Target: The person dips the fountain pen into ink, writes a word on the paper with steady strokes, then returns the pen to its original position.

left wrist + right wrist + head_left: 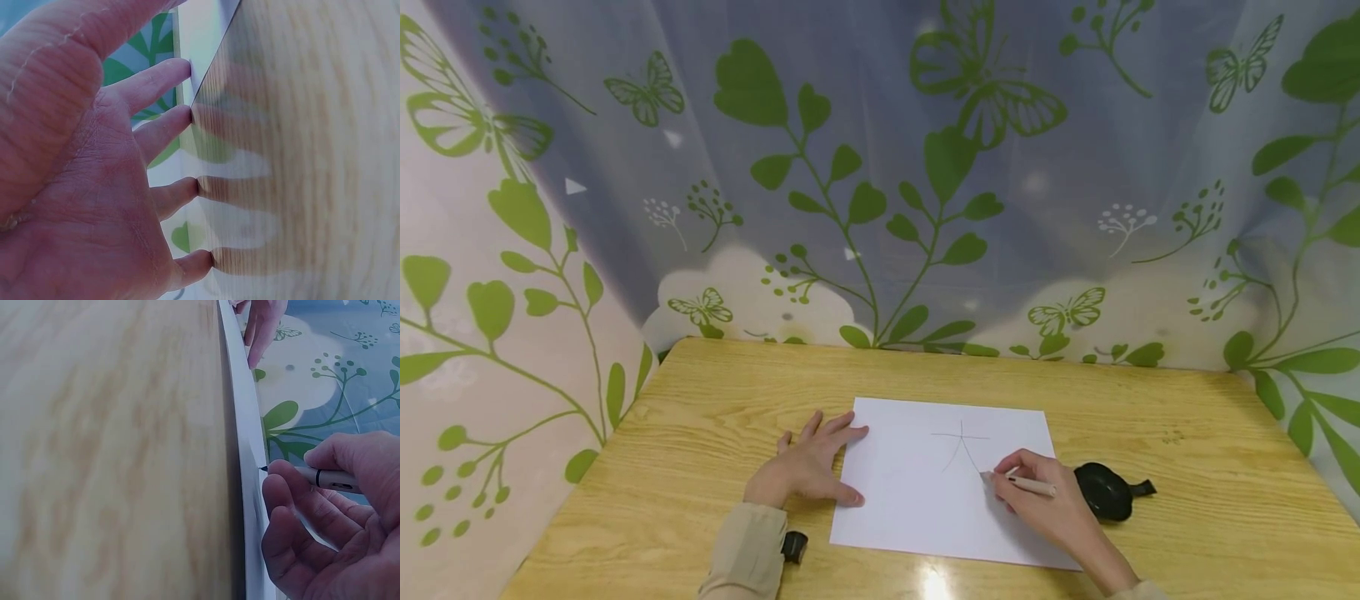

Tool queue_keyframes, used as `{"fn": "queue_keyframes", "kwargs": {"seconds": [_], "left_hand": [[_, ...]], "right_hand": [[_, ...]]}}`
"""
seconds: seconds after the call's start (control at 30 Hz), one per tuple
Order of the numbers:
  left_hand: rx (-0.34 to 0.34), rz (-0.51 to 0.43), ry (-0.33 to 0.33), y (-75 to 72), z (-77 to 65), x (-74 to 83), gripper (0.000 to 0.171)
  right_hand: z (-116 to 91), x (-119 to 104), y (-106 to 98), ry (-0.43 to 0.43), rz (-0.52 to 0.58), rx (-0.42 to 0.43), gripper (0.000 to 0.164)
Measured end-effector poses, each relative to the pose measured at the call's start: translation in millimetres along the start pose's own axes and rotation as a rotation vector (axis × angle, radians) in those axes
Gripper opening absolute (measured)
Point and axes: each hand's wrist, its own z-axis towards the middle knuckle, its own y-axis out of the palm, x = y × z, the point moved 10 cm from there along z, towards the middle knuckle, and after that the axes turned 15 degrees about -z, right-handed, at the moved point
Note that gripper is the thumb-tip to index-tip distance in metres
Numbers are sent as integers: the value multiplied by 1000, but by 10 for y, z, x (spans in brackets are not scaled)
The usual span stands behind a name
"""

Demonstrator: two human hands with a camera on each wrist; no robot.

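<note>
A white sheet of paper (910, 508) lies on the wooden table, bearing a thin drawn figure (962, 437) of a crossed line with two slanting legs. My right hand (1037, 500) pinches a light-coloured pen (1033, 485), its tip at the lower end of the right slanting stroke. In the right wrist view the dark tip of the pen (331, 479) meets the sheet. My left hand (812, 462) has its fingers spread, some fingertips and the thumb resting on the left edge of the paper. The left wrist view shows other fingertips (199, 262) touching the bare wood.
A small black dish with a short handle (1103, 492) stands right of the paper, close by the right hand. Beside the left sleeve lies a small black object (794, 547). A curtain (880, 167) with green leaves and butterflies hangs behind the table (715, 375).
</note>
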Motion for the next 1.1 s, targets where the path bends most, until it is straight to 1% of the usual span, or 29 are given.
{"fn": "queue_keyframes", "kwargs": {"seconds": [0.17,0.43,1.1], "left_hand": [[3,-3,3,2,-2,3,91],[0,0,3,10,-4,-1,91],[6,-9,5,6,11,-13,91]], "right_hand": [[-6,-4,1,-2,13,-4,16],[-10,13,-4,9,-4,-2,15],[-5,10,11,-14,-9,0,14]]}}
